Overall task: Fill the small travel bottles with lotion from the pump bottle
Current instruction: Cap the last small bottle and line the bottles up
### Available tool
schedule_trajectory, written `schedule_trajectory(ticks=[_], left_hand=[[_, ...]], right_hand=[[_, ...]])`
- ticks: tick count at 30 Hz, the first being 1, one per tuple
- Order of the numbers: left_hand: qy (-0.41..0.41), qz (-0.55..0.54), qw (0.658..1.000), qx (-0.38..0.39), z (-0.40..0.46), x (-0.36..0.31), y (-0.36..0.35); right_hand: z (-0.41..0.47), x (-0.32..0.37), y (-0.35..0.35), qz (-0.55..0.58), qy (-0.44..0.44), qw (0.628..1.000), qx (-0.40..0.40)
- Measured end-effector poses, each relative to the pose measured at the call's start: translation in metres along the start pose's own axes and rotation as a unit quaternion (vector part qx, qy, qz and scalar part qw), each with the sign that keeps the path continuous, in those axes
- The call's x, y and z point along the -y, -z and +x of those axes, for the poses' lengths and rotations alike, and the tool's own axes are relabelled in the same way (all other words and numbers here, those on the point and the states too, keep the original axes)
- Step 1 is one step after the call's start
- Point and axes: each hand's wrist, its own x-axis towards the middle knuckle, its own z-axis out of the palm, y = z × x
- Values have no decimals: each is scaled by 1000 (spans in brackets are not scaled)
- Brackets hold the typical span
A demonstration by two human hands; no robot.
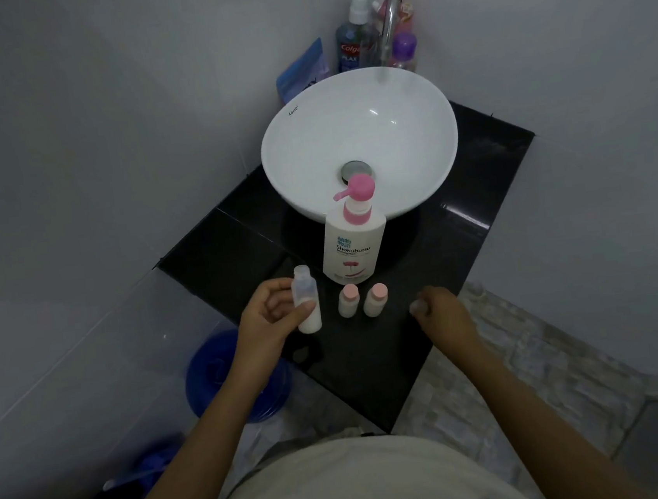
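Ideally, the uncapped clear plastic travel bottle, gripped upright in the left hand's curled fingers just left of the white pink-pump lotion bottle, should be steadied under the spout, while the right hand's curled fingers seemingly pinch a small cap.

Behind the white plastic pump bottle with its pink plastic pump stands a glossy white ceramic basin; both rest on a polished black stone counter. Left of the pump bottle is a translucent plastic travel bottle, and a shiny metal tap curves over the basin's far rim.
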Motion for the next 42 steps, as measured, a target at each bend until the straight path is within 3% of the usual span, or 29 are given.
schedule_trajectory(ticks=[4,9,15,24,31,36,42], left_hand=[[-10,7,1000,28,-4,-12,-7],[-26,21,994,104,-13,-25,-17],[-44,32,990,133,-20,-32,-23],[-42,47,987,149,-26,-36,-21],[-39,26,988,145,-29,-41,-23],[-40,34,987,152,-29,-45,-22],[-42,31,986,159,-31,-47,-23]], right_hand=[[-25,26,30,210,43,975,-60],[-59,69,65,371,153,916,17],[-72,83,71,382,178,905,54],[-73,79,88,279,253,923,83],[-71,84,82,254,193,945,75],[-71,80,86,258,248,928,104],[-74,86,78,265,178,946,61]])
